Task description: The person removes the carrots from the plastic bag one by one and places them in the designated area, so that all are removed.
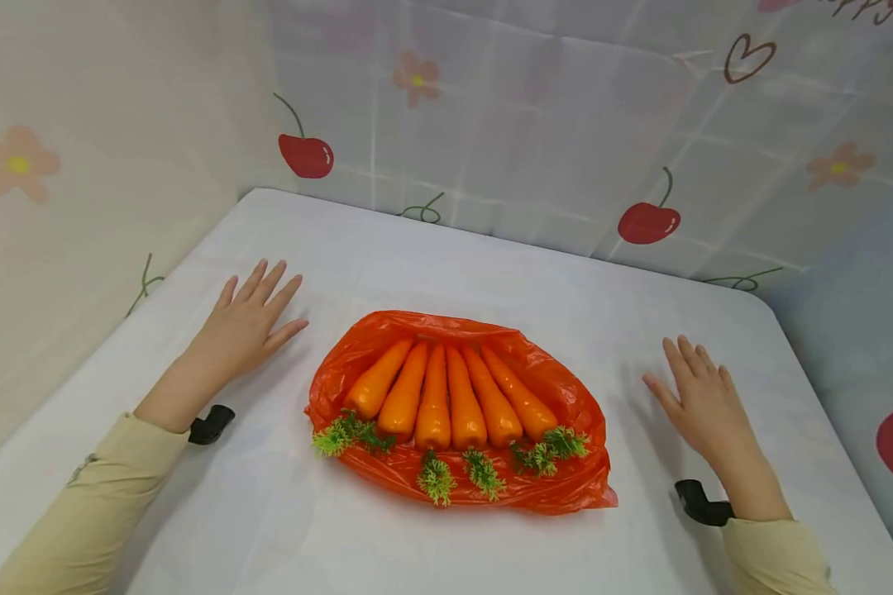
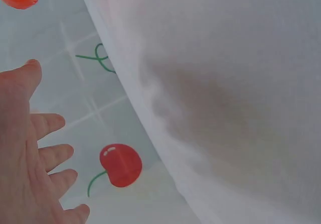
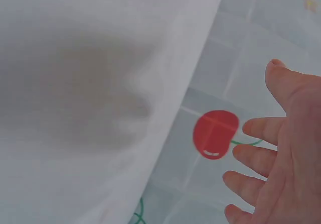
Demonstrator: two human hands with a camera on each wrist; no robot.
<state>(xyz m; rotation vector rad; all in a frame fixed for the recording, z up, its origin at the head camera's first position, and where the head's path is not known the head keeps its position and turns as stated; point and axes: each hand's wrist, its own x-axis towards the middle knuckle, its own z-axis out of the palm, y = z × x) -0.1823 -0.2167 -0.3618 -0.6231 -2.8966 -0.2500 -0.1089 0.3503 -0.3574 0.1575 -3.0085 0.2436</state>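
In the head view several orange carrots (image 1: 434, 401) lie side by side in a fan on a crumpled red plastic bag (image 1: 565, 487). Sprigs of green leaves (image 1: 435, 478) sit at their near, thick ends. To the left of the bag my left hand (image 1: 244, 326) hovers over the table, palm down with its fingers spread and holding nothing. My right hand (image 1: 707, 405) is off to the bag's right, fingers straight and nothing in it. Each wrist view shows its hand, the left (image 2: 25, 148) and the right (image 3: 286, 153), above its shadow on the cloth.
A white-covered table (image 1: 327, 545) carries the bag. Behind it and at both sides hang sheets printed with cherries (image 1: 649, 223) and flowers (image 1: 417, 78). A black wrist mount (image 1: 212, 425) sticks out by the left wrist, another (image 1: 703, 502) by the right.
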